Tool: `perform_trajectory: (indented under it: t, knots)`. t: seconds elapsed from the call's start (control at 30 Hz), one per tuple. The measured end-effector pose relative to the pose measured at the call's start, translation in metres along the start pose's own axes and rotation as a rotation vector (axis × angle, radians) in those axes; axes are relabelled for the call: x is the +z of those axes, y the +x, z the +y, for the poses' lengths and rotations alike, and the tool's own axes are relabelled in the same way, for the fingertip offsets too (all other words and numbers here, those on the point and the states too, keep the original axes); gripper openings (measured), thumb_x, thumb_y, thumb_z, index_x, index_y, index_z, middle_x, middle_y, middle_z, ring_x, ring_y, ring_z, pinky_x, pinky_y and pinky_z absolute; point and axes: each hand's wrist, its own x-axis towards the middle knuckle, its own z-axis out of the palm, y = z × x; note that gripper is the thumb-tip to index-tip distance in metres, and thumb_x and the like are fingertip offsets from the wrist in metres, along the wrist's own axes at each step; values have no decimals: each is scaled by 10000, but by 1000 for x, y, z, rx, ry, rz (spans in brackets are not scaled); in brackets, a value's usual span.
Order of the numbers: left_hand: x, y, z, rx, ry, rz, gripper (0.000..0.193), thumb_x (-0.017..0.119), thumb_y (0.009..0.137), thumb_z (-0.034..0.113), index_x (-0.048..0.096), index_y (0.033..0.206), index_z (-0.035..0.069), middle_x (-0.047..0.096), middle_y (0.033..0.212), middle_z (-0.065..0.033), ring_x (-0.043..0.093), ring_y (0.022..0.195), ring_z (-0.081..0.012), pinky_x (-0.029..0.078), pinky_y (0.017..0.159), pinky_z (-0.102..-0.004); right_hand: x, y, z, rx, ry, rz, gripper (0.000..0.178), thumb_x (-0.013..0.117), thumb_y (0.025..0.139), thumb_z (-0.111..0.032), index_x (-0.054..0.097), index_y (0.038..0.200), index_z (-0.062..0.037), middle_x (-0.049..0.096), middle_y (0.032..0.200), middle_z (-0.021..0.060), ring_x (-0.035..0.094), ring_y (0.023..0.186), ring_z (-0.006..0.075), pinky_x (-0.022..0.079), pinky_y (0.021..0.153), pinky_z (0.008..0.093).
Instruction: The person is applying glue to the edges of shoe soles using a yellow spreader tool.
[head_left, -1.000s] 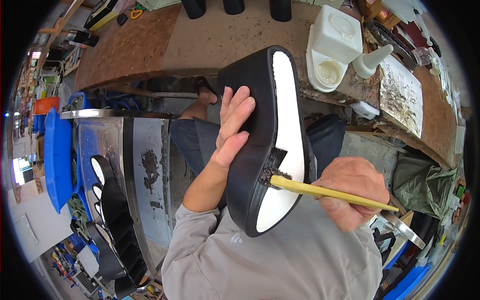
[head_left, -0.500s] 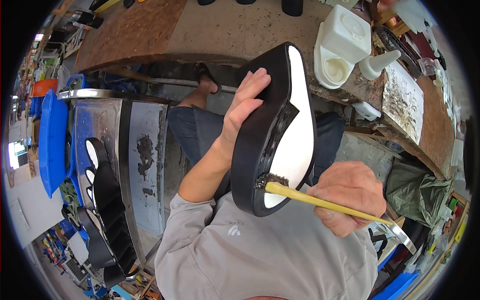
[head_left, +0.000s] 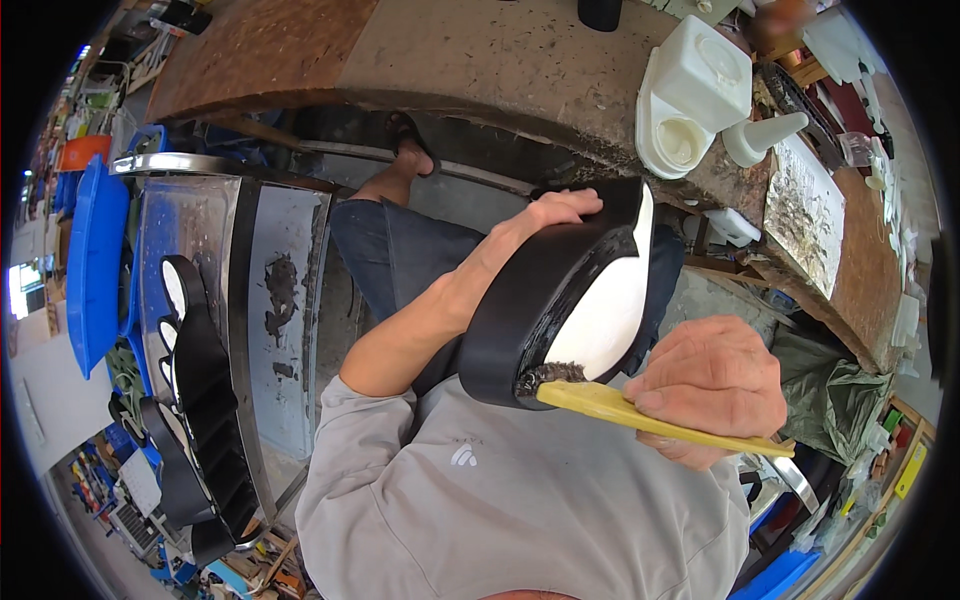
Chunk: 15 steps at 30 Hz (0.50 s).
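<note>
Grasping 1 black-sided, white-faced shoe sole [head_left: 608,312] above the lap [head_left: 400,245], the left hand [head_left: 562,210] curls its fingers over the far end, thumb hidden; the right hand [head_left: 712,385] clenches a yellow-handled brush [head_left: 590,401], bristles touching the near end. The thick block probably handles as stiff and light; its glossy, streaked rim looks slippery, so the smooth side wall offers safer hold.

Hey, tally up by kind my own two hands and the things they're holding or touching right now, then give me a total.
Hands: 2, the left hand and the right hand
Yellow-handled brush: 1, in the right hand
Black-and-white shoe piece: 1, at the left hand
Total: 4
</note>
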Motion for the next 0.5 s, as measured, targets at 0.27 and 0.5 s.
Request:
perform_trajectory:
  t: [0.27,0.5]
  knots:
    - [2,2,22,-125,-257,-159,493,639,833,150,475,1243,-69,510,1278,-204,502,1210,-307,413,995,-380,-27,19,22,-111,134,-209,165,647,816,-70,675,800,92,646,678,166,625,512,195,483,429,252]
    - [7,4,10,-188,-301,-129,502,713,779,151,532,1217,-12,527,1253,-159,521,1147,-263,428,957,-352,-23,15,18,54,77,45,124,652,735,-10,679,801,92,653,699,175,610,514,207,467,428,282]
